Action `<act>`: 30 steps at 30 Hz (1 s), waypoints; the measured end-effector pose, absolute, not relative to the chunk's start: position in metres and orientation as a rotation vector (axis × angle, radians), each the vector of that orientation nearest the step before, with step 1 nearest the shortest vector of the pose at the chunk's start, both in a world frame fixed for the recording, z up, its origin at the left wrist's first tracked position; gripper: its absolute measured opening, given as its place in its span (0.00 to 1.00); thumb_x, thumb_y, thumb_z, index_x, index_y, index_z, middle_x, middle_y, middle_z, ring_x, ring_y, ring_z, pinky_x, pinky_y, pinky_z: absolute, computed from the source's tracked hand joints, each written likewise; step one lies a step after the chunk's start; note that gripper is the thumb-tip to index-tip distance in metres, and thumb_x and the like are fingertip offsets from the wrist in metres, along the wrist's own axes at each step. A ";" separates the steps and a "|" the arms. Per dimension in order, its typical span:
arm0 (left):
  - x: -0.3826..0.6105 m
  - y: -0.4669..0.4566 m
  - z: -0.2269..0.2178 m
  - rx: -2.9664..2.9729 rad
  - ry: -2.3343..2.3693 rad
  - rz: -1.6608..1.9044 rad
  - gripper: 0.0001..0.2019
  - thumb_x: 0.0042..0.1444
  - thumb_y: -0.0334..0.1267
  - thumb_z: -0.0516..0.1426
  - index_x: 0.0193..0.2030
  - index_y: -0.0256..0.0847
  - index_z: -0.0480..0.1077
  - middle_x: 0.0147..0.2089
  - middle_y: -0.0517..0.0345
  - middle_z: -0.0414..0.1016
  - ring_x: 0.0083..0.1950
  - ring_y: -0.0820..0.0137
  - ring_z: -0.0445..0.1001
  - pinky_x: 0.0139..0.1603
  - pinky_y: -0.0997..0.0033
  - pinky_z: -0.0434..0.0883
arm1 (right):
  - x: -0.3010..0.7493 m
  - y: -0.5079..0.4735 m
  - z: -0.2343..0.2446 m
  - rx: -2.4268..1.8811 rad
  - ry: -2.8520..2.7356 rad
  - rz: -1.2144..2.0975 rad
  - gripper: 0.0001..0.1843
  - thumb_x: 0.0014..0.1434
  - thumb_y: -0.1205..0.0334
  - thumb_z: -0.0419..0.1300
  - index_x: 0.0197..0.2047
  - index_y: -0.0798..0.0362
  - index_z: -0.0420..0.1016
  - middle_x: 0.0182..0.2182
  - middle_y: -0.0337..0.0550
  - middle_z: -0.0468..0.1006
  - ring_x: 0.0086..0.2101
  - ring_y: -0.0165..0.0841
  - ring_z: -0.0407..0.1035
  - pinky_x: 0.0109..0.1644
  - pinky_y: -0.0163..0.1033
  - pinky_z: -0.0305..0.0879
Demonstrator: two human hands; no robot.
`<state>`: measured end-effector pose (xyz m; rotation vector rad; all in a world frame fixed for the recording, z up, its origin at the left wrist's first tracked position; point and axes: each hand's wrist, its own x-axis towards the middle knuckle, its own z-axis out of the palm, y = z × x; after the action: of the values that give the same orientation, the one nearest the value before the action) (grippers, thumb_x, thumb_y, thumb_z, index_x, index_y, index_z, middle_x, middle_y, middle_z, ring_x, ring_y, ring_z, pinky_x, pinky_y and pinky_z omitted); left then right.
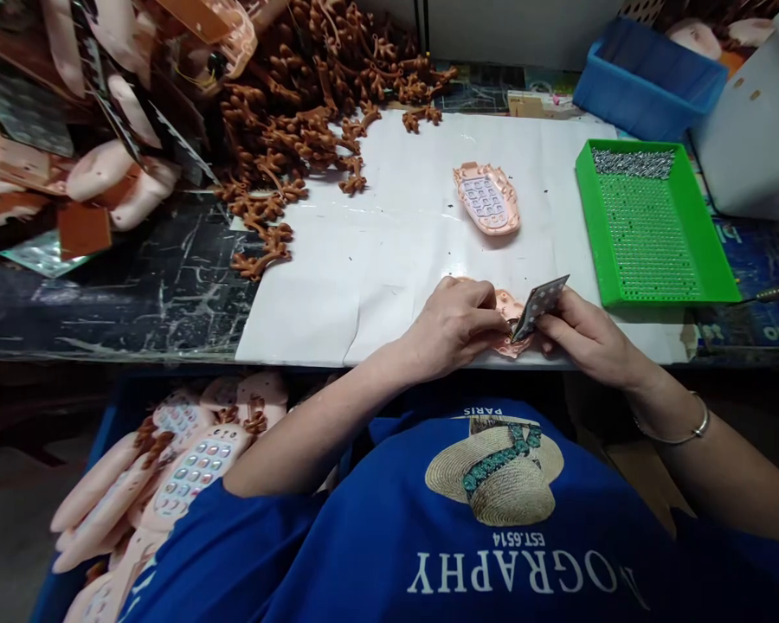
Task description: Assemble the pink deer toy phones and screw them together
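Observation:
My right hand [584, 333] pinches a thin dark circuit board [540, 303] with pale dots, tilted up on edge over a pink toy phone shell [509, 305]. That shell lies at the table's front edge, partly hidden by my hands. My left hand [458, 324] rests over the shell's left side, its fingers closed together near the board's lower edge; what they pinch is too small to make out. Beyond my hands, a second pink phone shell [488, 199] lies with a lilac keypad in it.
Brown branched plastic pieces [299, 112] are heaped at the back left, beside piled pink shells and boards [104, 173]. A green tray [655, 225] of screws stands right, a blue bin [649, 82] behind it. Assembled toy phones [195, 472] fill a crate below left.

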<state>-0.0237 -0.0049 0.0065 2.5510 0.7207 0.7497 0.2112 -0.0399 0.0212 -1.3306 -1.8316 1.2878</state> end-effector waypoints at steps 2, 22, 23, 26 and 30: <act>-0.024 -0.005 0.006 2.566 0.723 0.746 0.10 0.66 0.41 0.55 0.41 0.42 0.78 0.37 0.55 0.71 0.41 0.66 0.69 0.46 0.64 0.62 | 0.210 -0.040 0.024 -1.354 -1.857 1.265 0.05 0.68 0.59 0.52 0.43 0.51 0.65 0.27 0.34 0.68 0.25 0.27 0.64 0.31 0.35 0.64; -0.025 -0.005 0.009 2.529 0.720 0.718 0.12 0.67 0.43 0.55 0.43 0.43 0.79 0.37 0.55 0.71 0.41 0.67 0.69 0.46 0.64 0.61 | 0.203 -0.033 0.039 -1.443 -1.961 1.252 0.07 0.67 0.58 0.51 0.45 0.51 0.64 0.31 0.38 0.74 0.25 0.32 0.72 0.31 0.40 0.68; -0.025 -0.005 0.009 2.527 0.725 0.713 0.12 0.67 0.43 0.55 0.43 0.43 0.79 0.37 0.55 0.71 0.41 0.67 0.69 0.47 0.64 0.61 | 0.203 -0.032 0.038 -1.434 -1.957 1.266 0.07 0.67 0.58 0.51 0.45 0.51 0.64 0.30 0.38 0.73 0.25 0.32 0.72 0.31 0.40 0.69; -0.025 -0.005 0.009 2.530 0.740 0.701 0.11 0.66 0.42 0.55 0.43 0.44 0.79 0.38 0.55 0.71 0.42 0.67 0.69 0.46 0.64 0.61 | 0.205 -0.030 0.038 -1.395 -1.929 1.352 0.07 0.67 0.57 0.52 0.45 0.50 0.65 0.30 0.37 0.72 0.25 0.31 0.71 0.30 0.39 0.70; -0.025 -0.005 0.007 2.537 0.724 0.720 0.11 0.66 0.42 0.56 0.42 0.43 0.79 0.39 0.55 0.72 0.42 0.67 0.69 0.46 0.64 0.61 | 0.208 -0.027 0.039 -1.350 -1.924 1.428 0.07 0.68 0.56 0.52 0.44 0.50 0.65 0.32 0.38 0.73 0.27 0.31 0.72 0.31 0.38 0.71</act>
<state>-0.0247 -0.0048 0.0072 2.5367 0.7238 0.7204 0.2077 -0.0268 0.0388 -1.3505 -1.9245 1.4284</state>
